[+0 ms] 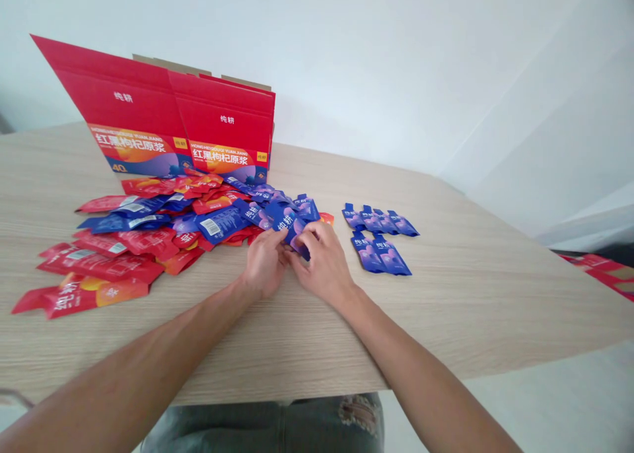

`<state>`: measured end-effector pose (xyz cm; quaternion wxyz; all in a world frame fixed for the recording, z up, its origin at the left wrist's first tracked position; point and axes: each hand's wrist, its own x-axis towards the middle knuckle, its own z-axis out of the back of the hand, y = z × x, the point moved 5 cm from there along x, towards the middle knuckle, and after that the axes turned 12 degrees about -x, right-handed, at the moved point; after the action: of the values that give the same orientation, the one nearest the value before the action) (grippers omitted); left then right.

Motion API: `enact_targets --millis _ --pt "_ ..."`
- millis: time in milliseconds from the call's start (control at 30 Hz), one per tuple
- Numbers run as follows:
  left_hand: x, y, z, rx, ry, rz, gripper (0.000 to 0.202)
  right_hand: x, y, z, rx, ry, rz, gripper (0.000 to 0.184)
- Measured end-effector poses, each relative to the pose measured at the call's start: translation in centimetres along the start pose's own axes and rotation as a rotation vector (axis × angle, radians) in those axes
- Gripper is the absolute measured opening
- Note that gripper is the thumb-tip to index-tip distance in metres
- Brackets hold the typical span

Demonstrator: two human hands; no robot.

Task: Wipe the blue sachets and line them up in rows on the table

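Ripped jeans (247, 433) and 2 bare forearms (178, 354) lay nearest the camera, at the near edge of the wood-grain surface (470, 288). Beyond, the left hand (267, 265) and right hand (319, 261) met over a blue goji-puree pouch (284, 216), at the right end of the pile. Both sets of fingers were closed on its lower end — the left's exact contact was partly hidden.

Handling it well seemed to call for a light pinch at the sealed edges, since squeezing the filled middle could bulge it, and for freeing it cleanly of the overlapping neighbours.

To the right lay a back row of 4 blue pouches (381, 222) and a front row of 2 blue pouches (379, 255). Leftward spread the mixed pile of red and blue pouches (148, 242) — loose, crossed edges there could snag. Behind it, red cardboard packaging (148, 96) stood close, limiting room for the pile. Red packaging (601, 268) also showed past the surface's right edge.
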<state>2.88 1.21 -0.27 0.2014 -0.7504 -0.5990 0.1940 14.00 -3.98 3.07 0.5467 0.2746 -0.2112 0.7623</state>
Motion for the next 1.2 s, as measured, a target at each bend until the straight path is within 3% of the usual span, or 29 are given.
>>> enact_targets --millis 133,367,500,567,667,767,867,1000,1200 --pt "0.0 -0.2 -0.1 0.004 -0.002 0.003 0.014 0.2 -1.0 0.3 0.052 -0.083 -0.143 0.018" --pt "-0.5 -0.2 -0.7 0.075 0.107 0.026 0.021 0.5 -1.5 0.8 0.161 -0.009 -0.244 0.021" --pt "-0.7 -0.2 -0.9 0.074 0.146 0.095 0.026 1.2 -2.9 2.2 0.142 0.006 -0.270 0.023" --pt "-1.0 -0.1 -1.0 0.116 0.160 0.132 0.037 1.3 -5.3 3.9 0.077 -0.037 -0.331 0.023" --pt "-1.2 0.1 -0.9 0.224 0.147 0.139 0.049 0.1 -11.4 6.8 -0.081 -0.060 -0.557 0.030" --pt "-1.3 0.8 -0.9 0.309 0.156 0.141 0.047 -2.8 -18.2 9.1 -0.303 0.045 -0.787 0.033" --pt "-1.2 1.3 -0.8 0.369 0.178 0.136 0.046 -6.7 -23.0 9.6 -0.441 0.209 -0.936 0.032" --pt "-1.2 1.4 -0.9 0.405 0.195 0.115 0.047 -10.4 -25.4 8.2 -0.480 0.325 -0.994 0.030" --pt "-1.3 1.3 -0.9 0.411 0.222 0.094 0.044 -11.4 -26.1 6.0 -0.473 0.382 -0.975 0.033"
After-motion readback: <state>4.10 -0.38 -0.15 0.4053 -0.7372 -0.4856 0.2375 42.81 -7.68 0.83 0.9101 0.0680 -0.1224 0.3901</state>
